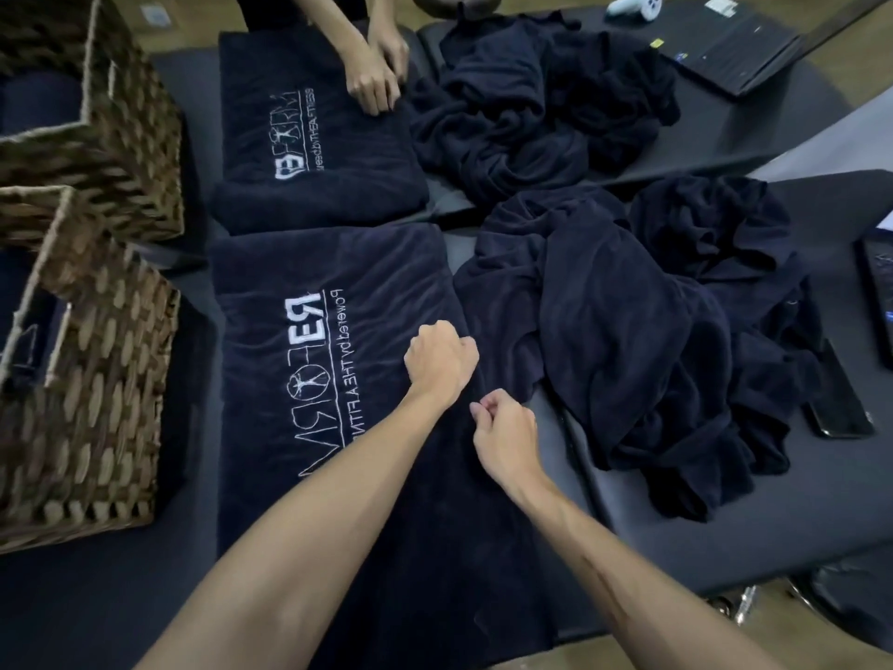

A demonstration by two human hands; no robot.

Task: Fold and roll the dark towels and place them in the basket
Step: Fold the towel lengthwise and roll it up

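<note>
A dark navy towel (309, 360) with white lettering lies spread flat in front of me on the dark table. My left hand (440, 362) is closed on the towel's right edge, near its far end. My right hand (505, 435) pinches the same edge a little closer to me. Two woven baskets stand at the left: a near one (92, 403) and a far one (121, 137), each with dark towels partly visible inside. A heap of unfolded dark towels (652, 340) lies to the right of my hands.
Across the table another person's hands (374, 72) press on a second folded logo towel (309, 137). A second heap of dark towels (546, 99) lies at the back. A laptop (729, 45) sits far right, a phone (836, 398) and a tablet (877, 292) at the right edge.
</note>
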